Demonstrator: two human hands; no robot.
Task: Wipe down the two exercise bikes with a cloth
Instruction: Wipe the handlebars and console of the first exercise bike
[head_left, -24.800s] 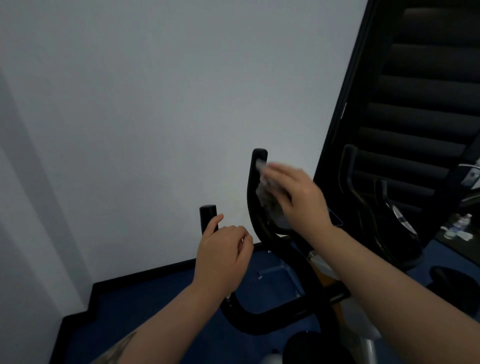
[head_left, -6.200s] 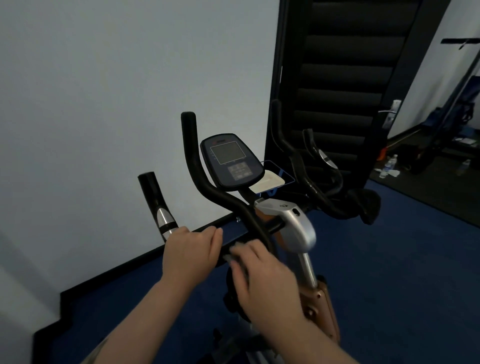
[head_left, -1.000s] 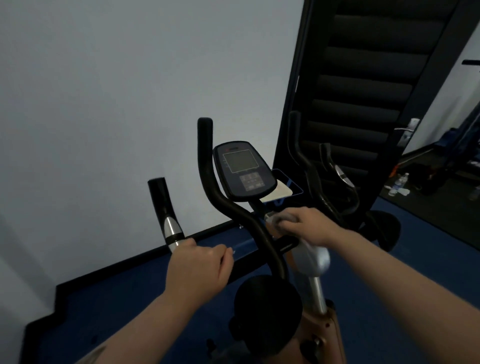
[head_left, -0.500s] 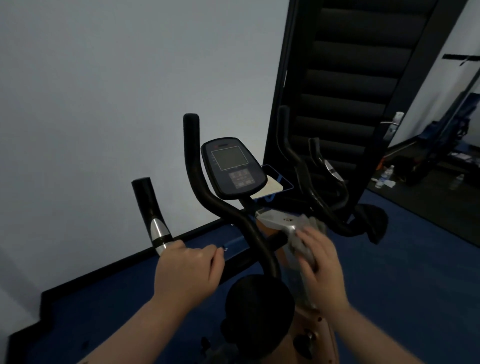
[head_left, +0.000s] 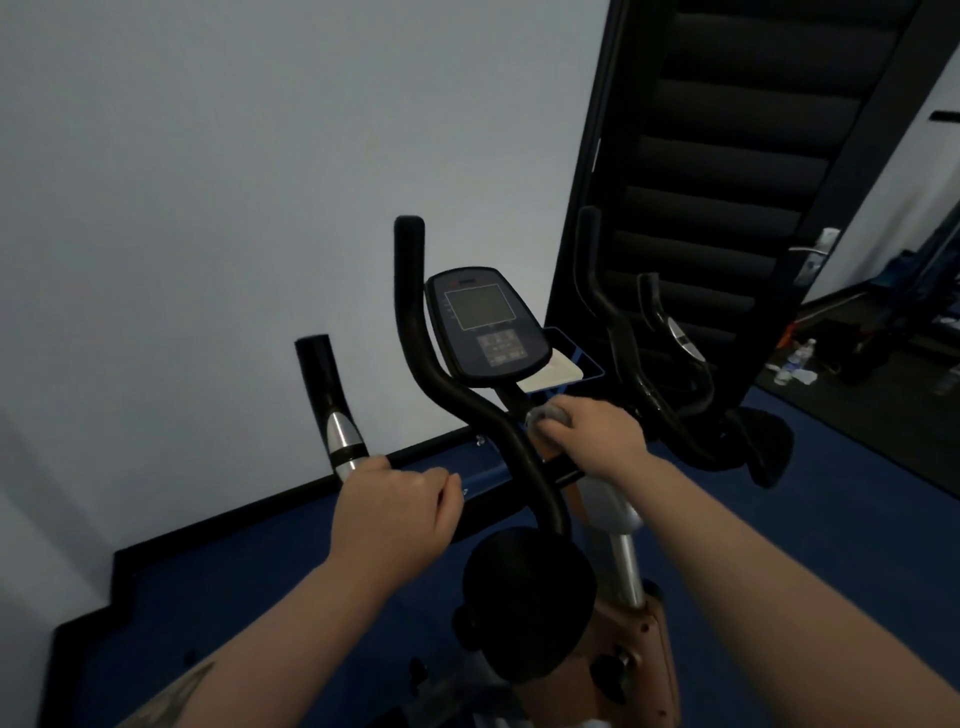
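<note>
The near exercise bike fills the middle, with black handlebars, a console and a silver stem cover. My left hand grips the left handlebar just below its chrome ring. My right hand holds a grey cloth against the top of the stem, just under the console. The black saddle is below my hands. The second bike stands further right beside the dark door.
A white wall is straight ahead with a black skirting over blue carpet. A dark padded door stands open at right. Water bottles and dark gear lie on the floor beyond it.
My right hand has moved with the cloth from the side of the silver stem cover up to its top beneath the console. My left hand has stayed on the handlebar.
</note>
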